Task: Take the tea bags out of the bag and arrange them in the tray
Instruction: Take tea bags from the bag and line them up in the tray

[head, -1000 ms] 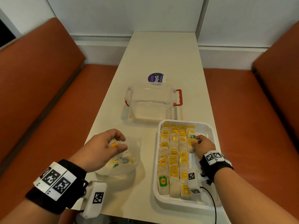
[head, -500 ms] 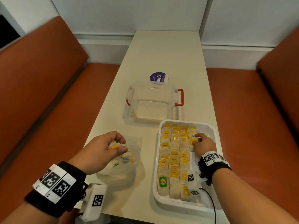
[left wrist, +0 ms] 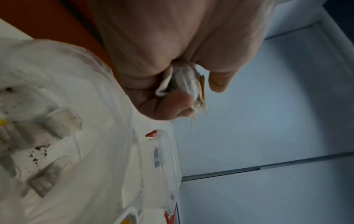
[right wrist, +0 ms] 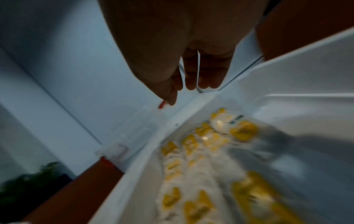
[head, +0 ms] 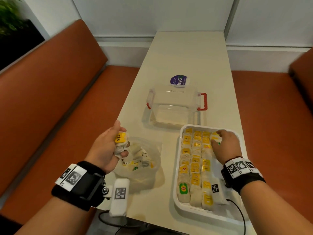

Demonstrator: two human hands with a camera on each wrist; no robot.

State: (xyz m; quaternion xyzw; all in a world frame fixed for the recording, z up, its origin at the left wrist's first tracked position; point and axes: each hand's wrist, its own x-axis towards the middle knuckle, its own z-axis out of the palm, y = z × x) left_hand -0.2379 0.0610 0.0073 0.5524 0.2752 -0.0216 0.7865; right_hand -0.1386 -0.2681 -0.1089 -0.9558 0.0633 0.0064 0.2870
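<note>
Left hand: my left hand (head: 108, 146) is raised just above the plastic bag, palm turned up, with the fingers curled round a small bunch of tea bags (head: 121, 141); one yellow tag reading TEA faces up. In the left wrist view the thumb and fingers (left wrist: 168, 106) pinch crumpled white paper with a thread hanging free.

Right hand: my right hand (head: 226, 144) lies palm down over the far right part of the tray, fingers straight and relaxed, gripping nothing; the right wrist view shows the fingers (right wrist: 208, 72) extended above the rows. Whether the fingertips touch the bags beneath, I cannot tell.

Plastic bag: the clear plastic bag (head: 140, 160) lies crumpled on the table just left of the tray, its mouth open, with several tea bags and loose dark specks inside.

Tray: the white tray (head: 177, 167) sits at the near right of the table, holding tea bags laid in neat rows, most with yellow tags; one with a green tag (head: 183, 188) is at the near left corner. The right strip of the tray is bare beside my wrist.

Container: a clear plastic box (head: 174, 106) with red clips stands just beyond the tray, a purple round label behind it.

Table: the cream table (head: 186, 53) runs between two orange benches.
</note>
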